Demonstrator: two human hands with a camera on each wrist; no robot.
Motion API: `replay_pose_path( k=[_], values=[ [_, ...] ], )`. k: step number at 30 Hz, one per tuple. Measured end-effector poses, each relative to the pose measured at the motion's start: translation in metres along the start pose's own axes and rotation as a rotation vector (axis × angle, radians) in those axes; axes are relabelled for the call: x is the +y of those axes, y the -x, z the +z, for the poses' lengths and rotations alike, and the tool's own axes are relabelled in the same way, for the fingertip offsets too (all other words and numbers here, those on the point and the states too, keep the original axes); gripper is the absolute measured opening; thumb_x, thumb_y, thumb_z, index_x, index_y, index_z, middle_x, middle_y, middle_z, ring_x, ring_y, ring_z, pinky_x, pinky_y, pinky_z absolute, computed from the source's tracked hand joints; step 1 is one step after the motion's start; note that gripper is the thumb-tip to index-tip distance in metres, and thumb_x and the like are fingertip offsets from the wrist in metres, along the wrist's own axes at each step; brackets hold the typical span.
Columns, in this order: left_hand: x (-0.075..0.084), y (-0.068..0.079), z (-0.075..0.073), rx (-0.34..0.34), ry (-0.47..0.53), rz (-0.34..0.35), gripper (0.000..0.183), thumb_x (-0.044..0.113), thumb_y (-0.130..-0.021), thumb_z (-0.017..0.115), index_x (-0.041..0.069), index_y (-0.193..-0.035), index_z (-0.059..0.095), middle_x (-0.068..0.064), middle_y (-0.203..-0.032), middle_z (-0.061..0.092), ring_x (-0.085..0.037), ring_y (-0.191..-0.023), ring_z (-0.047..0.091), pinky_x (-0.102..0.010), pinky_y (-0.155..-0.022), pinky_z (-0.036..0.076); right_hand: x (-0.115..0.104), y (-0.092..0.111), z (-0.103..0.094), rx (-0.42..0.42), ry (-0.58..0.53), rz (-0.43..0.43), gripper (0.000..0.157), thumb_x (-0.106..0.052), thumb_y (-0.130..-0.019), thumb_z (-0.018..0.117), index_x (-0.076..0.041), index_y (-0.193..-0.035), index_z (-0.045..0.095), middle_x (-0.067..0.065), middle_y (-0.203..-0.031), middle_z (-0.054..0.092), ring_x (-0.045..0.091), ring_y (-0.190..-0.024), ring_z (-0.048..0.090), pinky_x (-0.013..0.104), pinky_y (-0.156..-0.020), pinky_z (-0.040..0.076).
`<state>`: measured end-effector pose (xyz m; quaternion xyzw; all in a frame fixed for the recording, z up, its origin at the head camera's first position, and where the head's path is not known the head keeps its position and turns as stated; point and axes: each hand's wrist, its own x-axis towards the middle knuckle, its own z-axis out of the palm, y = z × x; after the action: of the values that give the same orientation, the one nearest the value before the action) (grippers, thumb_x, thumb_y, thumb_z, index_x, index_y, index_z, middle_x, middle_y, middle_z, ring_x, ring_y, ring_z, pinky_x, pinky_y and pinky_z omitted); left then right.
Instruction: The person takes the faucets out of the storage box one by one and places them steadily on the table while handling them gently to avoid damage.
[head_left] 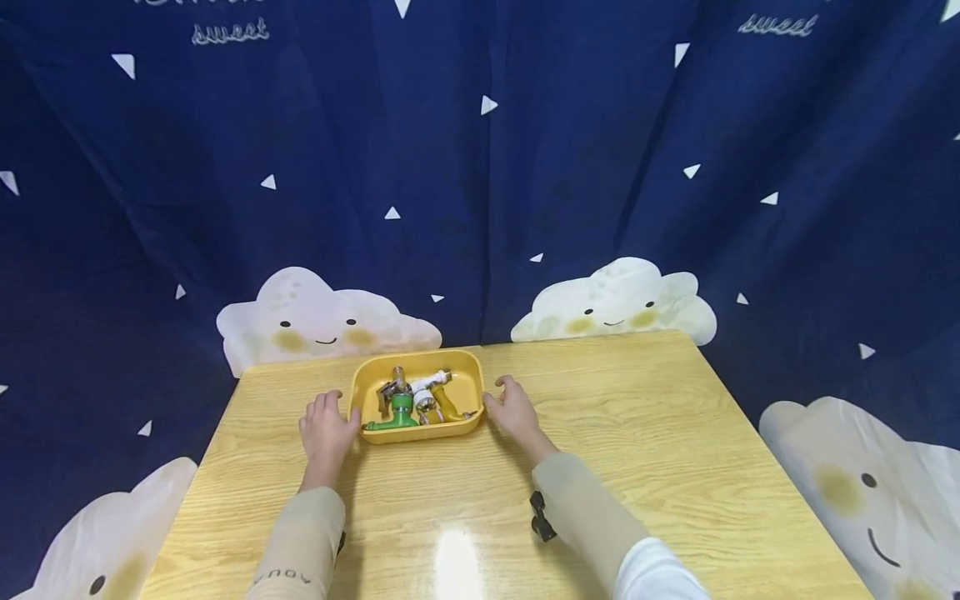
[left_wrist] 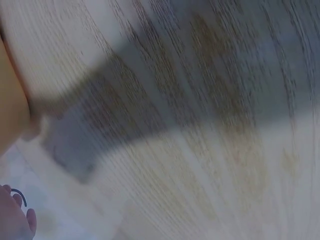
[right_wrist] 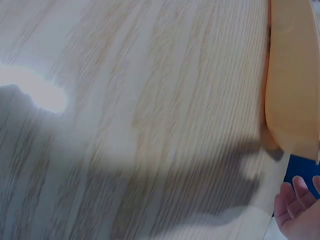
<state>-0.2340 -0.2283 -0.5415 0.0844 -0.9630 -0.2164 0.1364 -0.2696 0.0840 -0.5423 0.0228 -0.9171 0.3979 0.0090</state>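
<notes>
A yellow plastic tray (head_left: 418,433) stands near the far edge of the table with several taps in it. Among them are a green tap (head_left: 402,410), a white tap (head_left: 429,385), a yellow tap (head_left: 446,405) and a metal one (head_left: 397,382). At the tray's left end is my left hand (head_left: 328,427), fingers loosely bent and thumb close to the rim. My right hand (head_left: 516,415) is by the right end, its fingers relaxed and thumb near the wall. Whether either thumb touches the tray I cannot tell. Both wrist views show the tray's side (right_wrist: 292,75) only in part.
The wooden table (head_left: 660,467) reaches toward me and to both sides of the tray. Behind it hangs a dark blue curtain (head_left: 450,167) with white clouds and triangles. Light glares on the tabletop near the front.
</notes>
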Motion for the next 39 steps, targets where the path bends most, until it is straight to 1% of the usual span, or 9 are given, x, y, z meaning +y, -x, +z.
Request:
replay_pose_path(
  k=[4,9,10,14,19,21,27,32,39],
  values=[
    [-0.001,0.000,0.002,-0.042,0.001,-0.025,0.049,0.031,-0.084,0.055,-0.002,-0.120,0.049,-0.022,-0.118,0.049,-0.038,-0.107,0.043,-0.052,-0.086,0.034,-0.006,-0.001,0.008,-0.018,-0.011,-0.030,0.046,-0.039,-0.088,0.052,0.001,-0.110,0.048,0.009,-0.077,0.050,0.020,-0.064,0.048,0.033,-0.056,0.040],
    [0.000,0.000,0.003,-0.090,-0.004,-0.044,0.049,0.031,-0.084,0.055,-0.002,-0.121,0.048,-0.023,-0.118,0.049,-0.038,-0.107,0.044,-0.053,-0.087,0.033,-0.015,-0.002,0.013,-0.054,0.026,0.006,0.046,-0.039,-0.090,0.050,0.002,-0.112,0.046,0.006,-0.073,0.048,0.017,-0.062,0.046,0.031,-0.056,0.039],
    [0.000,0.001,0.004,-0.093,-0.004,-0.049,0.049,0.031,-0.084,0.055,-0.002,-0.121,0.049,-0.023,-0.118,0.049,-0.038,-0.107,0.044,-0.053,-0.087,0.033,-0.017,-0.002,0.014,-0.074,0.035,0.040,0.045,-0.036,-0.090,0.052,0.002,-0.114,0.046,0.007,-0.076,0.050,0.019,-0.065,0.048,0.032,-0.059,0.040],
    [0.000,0.001,0.006,-0.106,0.004,-0.078,0.049,0.029,-0.083,0.055,-0.002,-0.121,0.049,-0.023,-0.118,0.049,-0.039,-0.107,0.043,-0.054,-0.086,0.034,-0.018,-0.003,0.018,-0.088,0.058,0.061,0.043,-0.034,-0.090,0.051,0.001,-0.114,0.044,0.010,-0.085,0.053,0.022,-0.074,0.052,0.035,-0.066,0.043],
    [0.001,0.000,0.006,-0.185,0.018,-0.109,0.050,0.025,-0.082,0.053,-0.003,-0.124,0.046,-0.025,-0.119,0.048,-0.042,-0.109,0.042,-0.056,-0.086,0.032,-0.015,-0.003,0.024,-0.151,0.080,0.102,0.046,-0.030,-0.089,0.053,0.002,-0.118,0.039,0.018,-0.099,0.057,0.027,-0.089,0.056,0.041,-0.074,0.045],
    [0.002,-0.002,0.005,-0.220,0.018,-0.111,0.052,0.024,-0.082,0.052,-0.003,-0.126,0.044,-0.026,-0.121,0.047,-0.043,-0.111,0.041,-0.058,-0.087,0.032,-0.014,-0.003,0.026,-0.166,0.088,0.115,0.046,-0.028,-0.088,0.053,0.003,-0.118,0.038,0.019,-0.099,0.057,0.027,-0.088,0.057,0.042,-0.073,0.045],
    [0.002,-0.006,0.004,-0.292,0.009,-0.133,0.056,0.024,-0.083,0.050,-0.003,-0.131,0.039,-0.026,-0.126,0.044,-0.044,-0.114,0.040,-0.059,-0.088,0.032,-0.014,-0.007,0.025,-0.194,0.165,0.145,0.040,-0.029,-0.088,0.048,-0.003,-0.117,0.039,0.013,-0.092,0.057,0.024,-0.079,0.054,0.042,-0.066,0.043],
    [0.005,-0.008,0.003,-0.352,0.006,-0.139,0.058,0.025,-0.085,0.046,-0.002,-0.135,0.035,-0.027,-0.130,0.041,-0.045,-0.116,0.038,-0.061,-0.089,0.031,-0.014,-0.008,0.024,-0.221,0.236,0.158,0.040,-0.031,-0.090,0.044,-0.006,-0.121,0.038,0.015,-0.098,0.058,0.028,-0.088,0.058,0.045,-0.069,0.043],
    [0.005,-0.008,0.001,-0.412,-0.016,-0.126,0.059,0.026,-0.089,0.042,-0.001,-0.139,0.027,-0.028,-0.136,0.032,-0.046,-0.122,0.029,-0.063,-0.094,0.023,-0.013,-0.008,0.024,-0.234,0.299,0.150,0.047,-0.034,-0.092,0.041,-0.007,-0.129,0.034,0.017,-0.107,0.058,0.032,-0.100,0.057,0.049,-0.080,0.042]
  ],
)
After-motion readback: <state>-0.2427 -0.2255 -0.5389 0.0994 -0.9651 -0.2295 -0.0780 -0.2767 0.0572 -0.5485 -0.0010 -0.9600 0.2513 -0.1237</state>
